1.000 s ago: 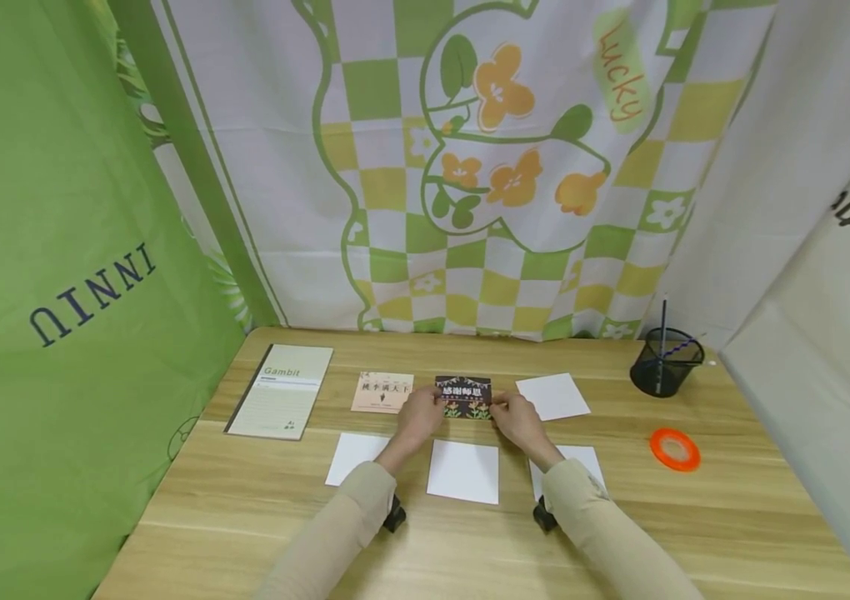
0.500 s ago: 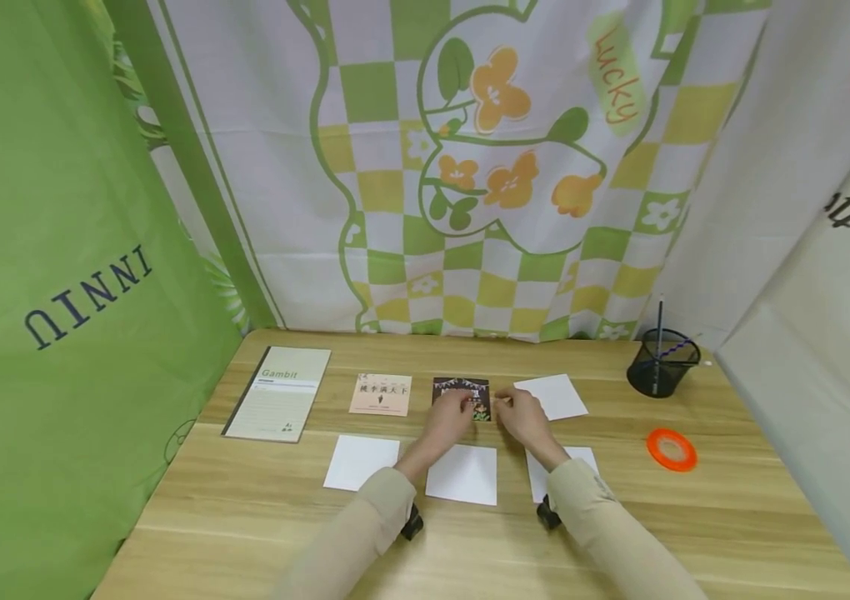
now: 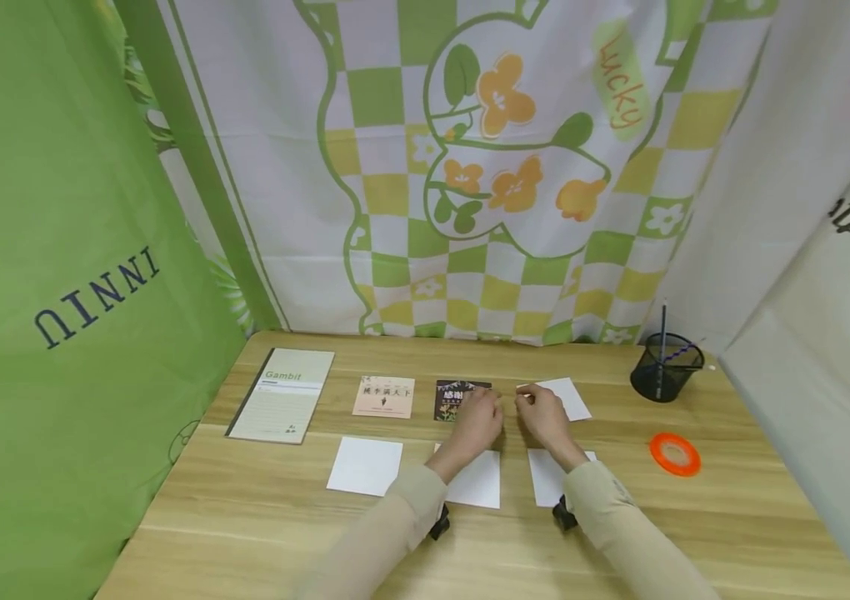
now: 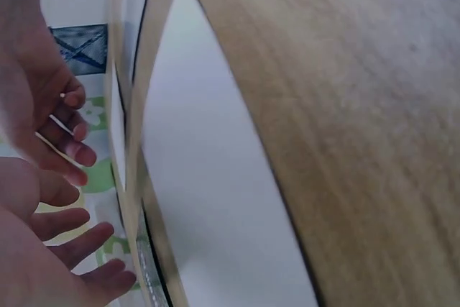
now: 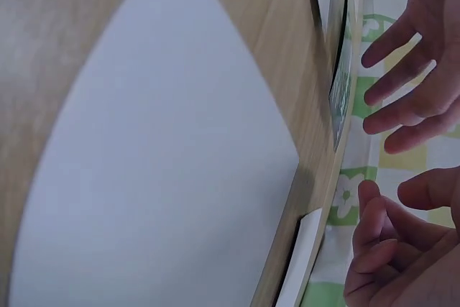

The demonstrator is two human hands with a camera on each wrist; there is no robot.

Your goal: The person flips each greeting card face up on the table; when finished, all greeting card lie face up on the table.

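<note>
The white cards [image 3: 573,401] look matt paper — the table [image 3: 740,533] smooth wood, the curtain [image 3: 500,200] cloth.

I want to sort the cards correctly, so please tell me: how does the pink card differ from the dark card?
The pink card has dark lettering on a pale ground; the dark card has pale lettering on a near-black ground. In the head view, the pink card is fully visible, while the left hand hides part of the dark card. Both are printed and lie on the table.

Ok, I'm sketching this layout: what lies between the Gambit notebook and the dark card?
A pink printed card, with bare tabletop separating it from the notebook and dark card, in the head view.
</note>
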